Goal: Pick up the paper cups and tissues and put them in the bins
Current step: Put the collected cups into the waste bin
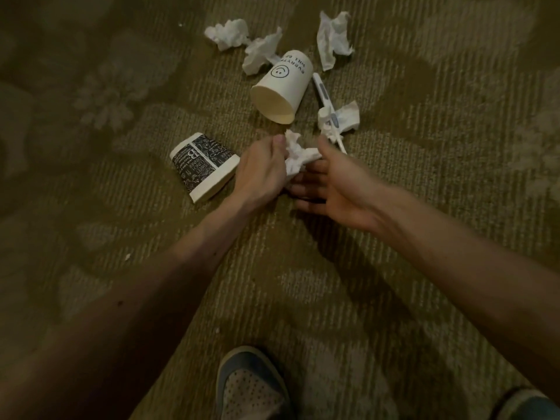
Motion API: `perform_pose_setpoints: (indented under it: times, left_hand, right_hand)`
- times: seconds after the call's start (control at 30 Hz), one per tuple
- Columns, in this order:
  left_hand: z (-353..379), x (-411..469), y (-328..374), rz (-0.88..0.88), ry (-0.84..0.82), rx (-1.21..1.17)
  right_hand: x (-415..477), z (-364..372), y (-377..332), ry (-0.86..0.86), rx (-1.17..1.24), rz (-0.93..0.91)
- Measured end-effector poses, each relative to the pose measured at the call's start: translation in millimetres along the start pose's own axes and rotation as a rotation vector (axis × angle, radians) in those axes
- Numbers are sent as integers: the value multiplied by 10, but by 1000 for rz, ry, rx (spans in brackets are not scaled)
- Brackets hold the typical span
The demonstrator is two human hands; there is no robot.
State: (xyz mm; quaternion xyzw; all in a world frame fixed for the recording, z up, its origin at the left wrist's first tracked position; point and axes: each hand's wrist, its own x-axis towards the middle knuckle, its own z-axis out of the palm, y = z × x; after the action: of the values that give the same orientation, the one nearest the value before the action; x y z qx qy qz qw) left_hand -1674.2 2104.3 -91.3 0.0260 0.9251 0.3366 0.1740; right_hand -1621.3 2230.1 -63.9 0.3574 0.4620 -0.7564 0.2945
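My left hand [262, 171] pinches a crumpled white tissue [298, 156] just above the carpet. My right hand [336, 183] is beside it, fingers spread and touching the same tissue from the right. A black-and-white printed paper cup [203, 165] lies on its side just left of my left hand. A cream paper cup with a smiley face [283, 86] lies on its side beyond the hands, mouth toward me. Several more crumpled tissues lie on the floor: tissue [227, 33], tissue [260, 51], tissue [333, 37], tissue [341, 118].
A white pen-like stick [324, 100] lies across the right-hand tissue, next to the smiley cup. The floor is patterned olive carpet [121, 86]. My shoe [251, 386] is at the bottom centre, another at the bottom right corner. No bin is in view.
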Motion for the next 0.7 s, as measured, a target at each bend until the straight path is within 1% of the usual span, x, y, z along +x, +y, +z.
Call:
perform_pose_setpoints:
  times: [0.1, 0.2, 0.4, 0.47, 0.6, 0.7]
  left_hand:
    - [19, -78, -11, 81, -14, -5]
    - [28, -144, -1, 109, 3, -83]
    - [82, -327, 60, -24, 56, -417]
    - [105, -370, 76, -13, 54, -473]
    - [141, -410, 94, 23, 48, -460]
    - [118, -405, 123, 51, 113, -449]
  right_hand:
    - [10, -40, 16, -42, 118, 26]
    - [0, -56, 24, -55, 172, 49]
    - [-81, -24, 26, -114, 177, 49]
    - [-110, -13, 34, -89, 150, 24]
    - [-148, -36, 15, -41, 20, -31]
    - [-151, -75, -44, -29, -110, -74]
